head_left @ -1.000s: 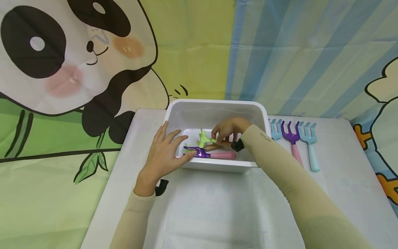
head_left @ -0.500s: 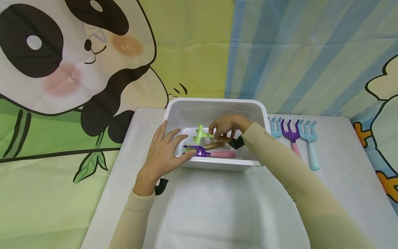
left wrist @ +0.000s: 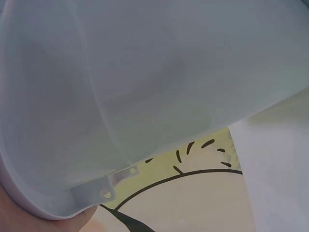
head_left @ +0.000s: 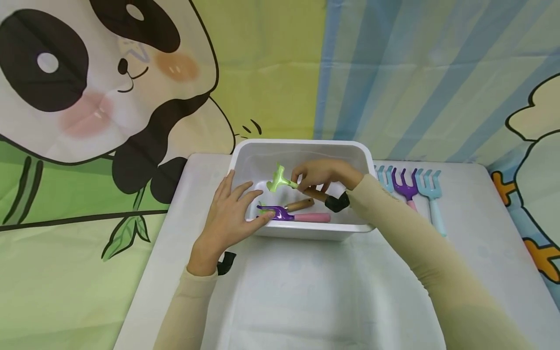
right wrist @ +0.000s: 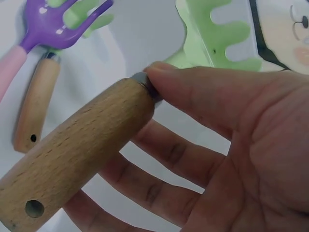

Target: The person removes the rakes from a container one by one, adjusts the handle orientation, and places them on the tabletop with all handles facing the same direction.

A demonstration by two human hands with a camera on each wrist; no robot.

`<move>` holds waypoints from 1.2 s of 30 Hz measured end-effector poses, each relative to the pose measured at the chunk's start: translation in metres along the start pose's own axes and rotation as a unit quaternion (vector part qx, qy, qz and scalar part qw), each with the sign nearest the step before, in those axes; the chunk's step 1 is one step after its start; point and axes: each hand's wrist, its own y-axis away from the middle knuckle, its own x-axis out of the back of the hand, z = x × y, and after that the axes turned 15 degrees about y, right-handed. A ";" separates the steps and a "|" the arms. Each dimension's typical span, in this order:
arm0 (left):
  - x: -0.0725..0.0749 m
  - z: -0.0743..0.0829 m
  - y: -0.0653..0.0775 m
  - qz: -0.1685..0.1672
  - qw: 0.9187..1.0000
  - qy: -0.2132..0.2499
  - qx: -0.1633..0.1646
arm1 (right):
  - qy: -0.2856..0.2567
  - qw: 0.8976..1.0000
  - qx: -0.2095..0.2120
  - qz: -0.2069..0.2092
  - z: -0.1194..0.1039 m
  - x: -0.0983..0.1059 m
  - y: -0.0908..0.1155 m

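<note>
My right hand (head_left: pixel 321 175) pinches a small hand rake near the ferrule. The rake has a light green head (head_left: pixel 278 180) and a wooden handle (right wrist: pixel 77 150); it is raised inside a white plastic bin (head_left: pixel 302 231). My left hand (head_left: pixel 232 214) rests over the bin's front left corner, fingers spread and thumb across the front rim. Below the raised rake, in the bin, lie a purple hand rake (head_left: pixel 280 214) with a pink handle and another wooden handle (head_left: pixel 300 204). That second handle's green head is mostly hidden beneath the purple one.
Right of the bin, on the white table (head_left: pixel 302 291), lie two light blue hand rakes, one of them a whole rake (head_left: pixel 430 187), and a purple rake (head_left: pixel 404 184) between them. A printed panda cloth (head_left: pixel 153 121) hangs behind.
My right hand has lifted the green rake up and back from the other tools, and its head has tilted upward. The second wooden handle has come into fuller view. My left hand stays put.
</note>
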 end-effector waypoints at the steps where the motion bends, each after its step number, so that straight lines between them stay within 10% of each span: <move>1: 0.000 0.000 0.000 0.000 1.000 0.001 0.001 | -0.005 1.000 0.004 0.006 -0.001 0.000 0.003; 18: 0.000 0.000 0.002 0.009 1.000 -0.001 -0.011 | -0.107 0.988 0.092 0.065 -0.015 0.010 0.061; 36: 0.000 0.000 0.001 -0.004 1.000 0.004 0.006 | -0.079 0.981 0.075 0.158 -0.011 0.018 0.115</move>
